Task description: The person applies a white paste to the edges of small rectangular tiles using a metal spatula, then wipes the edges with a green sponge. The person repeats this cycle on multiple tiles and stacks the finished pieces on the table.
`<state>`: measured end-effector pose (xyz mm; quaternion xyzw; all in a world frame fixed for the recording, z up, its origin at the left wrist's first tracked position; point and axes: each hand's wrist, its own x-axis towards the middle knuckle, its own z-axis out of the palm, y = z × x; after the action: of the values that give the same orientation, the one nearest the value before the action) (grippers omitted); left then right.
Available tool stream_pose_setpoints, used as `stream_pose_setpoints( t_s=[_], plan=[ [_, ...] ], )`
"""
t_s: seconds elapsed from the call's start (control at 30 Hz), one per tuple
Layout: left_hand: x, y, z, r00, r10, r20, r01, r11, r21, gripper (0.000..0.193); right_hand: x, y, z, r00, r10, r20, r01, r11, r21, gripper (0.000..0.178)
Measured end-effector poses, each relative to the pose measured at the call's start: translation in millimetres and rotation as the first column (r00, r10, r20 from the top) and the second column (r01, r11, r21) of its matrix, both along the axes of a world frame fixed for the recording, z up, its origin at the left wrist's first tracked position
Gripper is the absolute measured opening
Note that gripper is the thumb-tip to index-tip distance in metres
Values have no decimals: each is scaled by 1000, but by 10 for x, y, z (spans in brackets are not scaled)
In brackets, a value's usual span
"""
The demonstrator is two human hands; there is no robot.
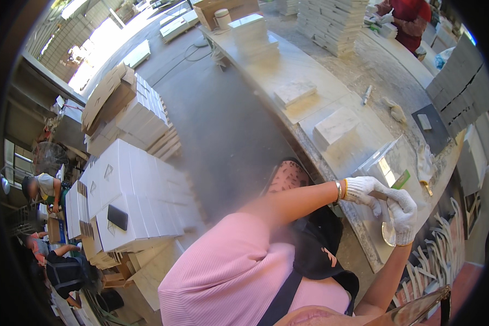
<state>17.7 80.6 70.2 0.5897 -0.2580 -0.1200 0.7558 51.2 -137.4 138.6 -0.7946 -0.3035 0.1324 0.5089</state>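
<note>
Both my hands wear white knit gloves and meet over the near end of a long work table. My left hand [361, 193], with a bracelet at the wrist, is closed near one end of a thin grey strip [378, 194]. My right hand [402, 213] curls around the other end of it, with the fingers bent. A small flat green piece [401, 180] sticks out just beyond the right fingers; how it joins the strip cannot be made out. Beside the hands lies a stack of glossy white tiles [381, 165]. Below the right hand shows a clear curved piece [388, 233].
Tile stacks [337, 127] stand along the table [358, 108], with a marker-like tool [367, 95], a crumpled glove [395, 111] and a dark pad [432, 129]. Piled white boxes [127, 190] carry a dark phone or tablet [117, 217]. A person in red [412, 24] works across the table; others are at left.
</note>
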Motion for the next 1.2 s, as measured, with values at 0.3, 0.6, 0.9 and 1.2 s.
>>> stream_pose_setpoints(
  t_s=[0.3, 0.6, 0.9, 1.2],
  plan=[
    [-53, 40, 164, 994, 100, -52, -76, 933, 351, 27, -303, -314, 207, 1000, 27, -12, -29, 985, -170, 28],
    [-31, 78, 189, 997, 70, 15, -71, 930, 360, 29, -173, -31, 230, 998, 57, -4, -57, 994, -93, 31],
    [12, 40, 184, 987, 79, -141, -16, 915, 403, 38, -453, -612, 238, 945, -195, -264, 230, 967, 109, 26],
    [-83, 3, 255, 978, 198, -63, -168, 931, 324, 37, -138, -91, 213, 1000, -15, -6, 14, 999, -41, 28]
  ],
)
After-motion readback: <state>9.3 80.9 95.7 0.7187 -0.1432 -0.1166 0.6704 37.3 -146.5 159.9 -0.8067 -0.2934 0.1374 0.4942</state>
